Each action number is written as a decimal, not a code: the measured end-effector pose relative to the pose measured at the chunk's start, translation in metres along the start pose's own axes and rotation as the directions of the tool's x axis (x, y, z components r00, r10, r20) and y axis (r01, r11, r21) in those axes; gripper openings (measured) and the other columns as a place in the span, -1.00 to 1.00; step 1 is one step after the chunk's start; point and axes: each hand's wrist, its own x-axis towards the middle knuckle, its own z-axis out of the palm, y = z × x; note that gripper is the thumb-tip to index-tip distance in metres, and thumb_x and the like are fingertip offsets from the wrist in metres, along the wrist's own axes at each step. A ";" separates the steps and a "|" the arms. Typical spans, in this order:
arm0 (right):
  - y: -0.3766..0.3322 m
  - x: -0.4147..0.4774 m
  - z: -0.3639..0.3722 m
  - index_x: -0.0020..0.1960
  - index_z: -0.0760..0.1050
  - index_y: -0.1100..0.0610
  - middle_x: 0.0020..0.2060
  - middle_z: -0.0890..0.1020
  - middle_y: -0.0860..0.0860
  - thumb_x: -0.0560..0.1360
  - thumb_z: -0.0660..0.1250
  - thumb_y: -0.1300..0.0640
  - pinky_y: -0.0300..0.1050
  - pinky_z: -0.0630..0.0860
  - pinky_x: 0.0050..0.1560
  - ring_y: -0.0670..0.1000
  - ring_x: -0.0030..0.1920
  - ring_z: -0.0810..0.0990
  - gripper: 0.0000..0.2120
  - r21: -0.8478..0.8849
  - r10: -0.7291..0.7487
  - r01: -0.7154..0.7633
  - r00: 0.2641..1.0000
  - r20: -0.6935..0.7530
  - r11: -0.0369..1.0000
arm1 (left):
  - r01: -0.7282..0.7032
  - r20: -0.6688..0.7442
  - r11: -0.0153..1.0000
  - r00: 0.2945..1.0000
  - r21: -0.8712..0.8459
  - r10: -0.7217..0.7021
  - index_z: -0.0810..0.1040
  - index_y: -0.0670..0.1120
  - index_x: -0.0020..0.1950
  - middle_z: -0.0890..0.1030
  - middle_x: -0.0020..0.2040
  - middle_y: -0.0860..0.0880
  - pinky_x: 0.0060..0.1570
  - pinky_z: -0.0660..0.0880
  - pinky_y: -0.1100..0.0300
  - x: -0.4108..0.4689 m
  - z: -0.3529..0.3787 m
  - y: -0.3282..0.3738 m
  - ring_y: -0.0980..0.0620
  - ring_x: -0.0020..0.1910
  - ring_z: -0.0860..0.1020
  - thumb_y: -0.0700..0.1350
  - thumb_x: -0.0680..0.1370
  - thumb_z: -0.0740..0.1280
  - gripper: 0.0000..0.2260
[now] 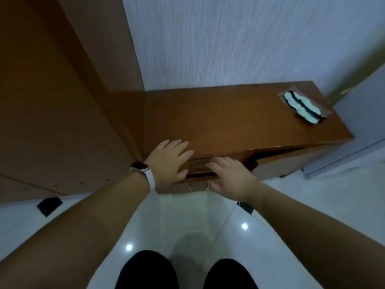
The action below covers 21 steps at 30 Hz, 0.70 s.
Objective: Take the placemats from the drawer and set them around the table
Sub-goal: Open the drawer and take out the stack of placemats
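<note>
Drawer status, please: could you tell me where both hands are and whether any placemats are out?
Left hand flat on cabinet top edge. Right hand reaching into drawer, slightly open. No placemats visible. Nothing blocking.

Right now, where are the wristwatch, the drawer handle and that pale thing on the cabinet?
wristwatch [140,166]: head view, on its dark face.
drawer handle [199,187]: head view, on the metal loop.
pale object [303,107]: head view, on its middle, beside the dark stripe.

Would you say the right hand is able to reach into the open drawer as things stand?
Probably yes: the right hand already hovers over the drawer, which is pulled slightly open, with nothing between them. The gap looks narrow, though.
</note>
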 end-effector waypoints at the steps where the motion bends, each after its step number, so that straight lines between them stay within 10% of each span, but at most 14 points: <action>1: 0.005 0.007 0.020 0.44 0.34 0.02 0.36 0.44 0.00 0.55 0.19 -0.18 0.03 0.34 0.30 0.07 0.34 0.39 -0.48 0.002 -0.015 0.015 1.000 0.000 1.000 | -0.062 -0.025 0.997 0.998 0.046 0.063 0.32 -0.01 0.51 0.32 0.52 -0.14 0.44 0.18 -0.12 0.009 0.014 -0.004 -0.15 0.49 0.26 0.16 0.55 0.24 -0.44; 10: 0.041 0.066 0.137 0.43 0.37 0.08 0.31 0.50 0.02 0.56 0.23 -0.13 0.03 0.37 0.28 0.08 0.29 0.44 -0.49 0.019 -0.048 0.050 0.996 -0.069 0.999 | -0.107 -0.087 0.977 0.988 0.182 0.125 0.02 0.04 0.60 0.08 0.60 -0.08 0.47 0.10 -0.14 0.069 0.090 -0.043 -0.11 0.56 0.06 0.29 0.56 0.14 -0.31; 21: 0.040 0.088 0.165 0.39 0.40 0.07 0.16 0.57 0.03 0.57 0.21 -0.09 0.01 0.40 0.14 0.11 0.14 0.51 -0.55 0.035 -0.053 0.055 0.998 -0.041 0.998 | -0.115 -0.170 0.982 0.975 0.152 0.140 0.13 0.00 0.58 0.20 0.57 -0.12 0.43 0.18 -0.16 0.072 0.096 -0.045 -0.13 0.53 0.16 0.26 0.55 0.18 -0.33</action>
